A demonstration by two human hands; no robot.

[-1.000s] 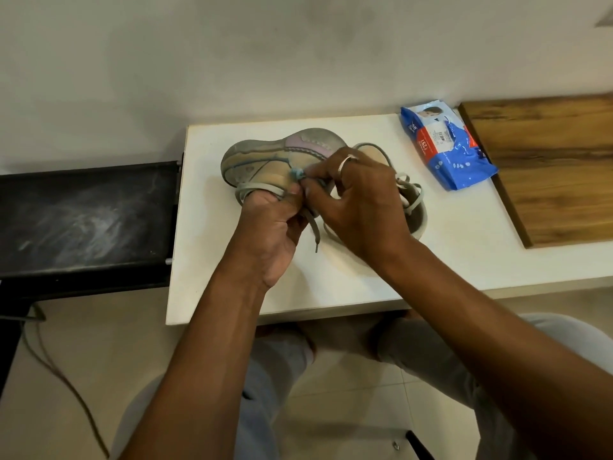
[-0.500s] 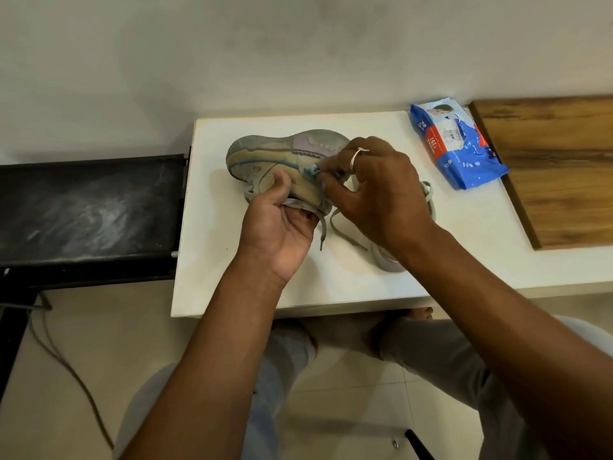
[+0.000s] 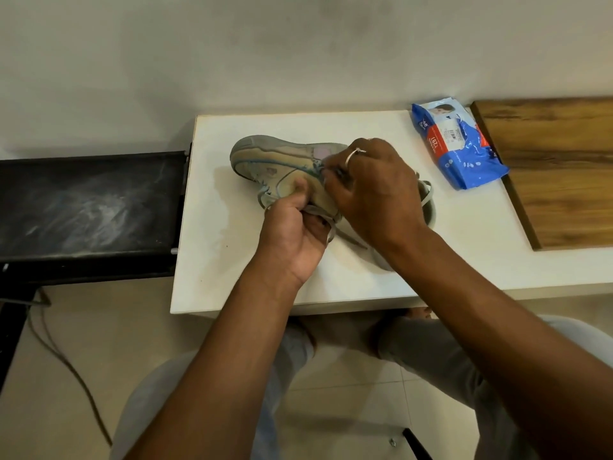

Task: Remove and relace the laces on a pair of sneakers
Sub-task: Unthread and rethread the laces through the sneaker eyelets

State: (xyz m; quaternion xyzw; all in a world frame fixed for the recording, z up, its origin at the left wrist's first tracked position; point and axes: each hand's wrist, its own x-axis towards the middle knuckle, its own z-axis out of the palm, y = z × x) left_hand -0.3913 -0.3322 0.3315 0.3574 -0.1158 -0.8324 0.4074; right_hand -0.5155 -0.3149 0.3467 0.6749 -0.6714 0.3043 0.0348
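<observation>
sneaker (image 3: 282, 164) tipped on its side over mid-surface of the white table (image 3: 232, 260), toe toward the back-left corner; can't tell if it touches the surface; left hand (image 3: 292, 237) grips it from below, thumb pressed on its side; right hand (image 3: 374, 194) pinches the lace (image 3: 317, 211) at the eyelets; second sneaker (image 3: 429, 210) mostly hidden behind right hand; blue packet (image 3: 461, 151) at back edge, just beside wooden board (image 3: 557, 167)
</observation>
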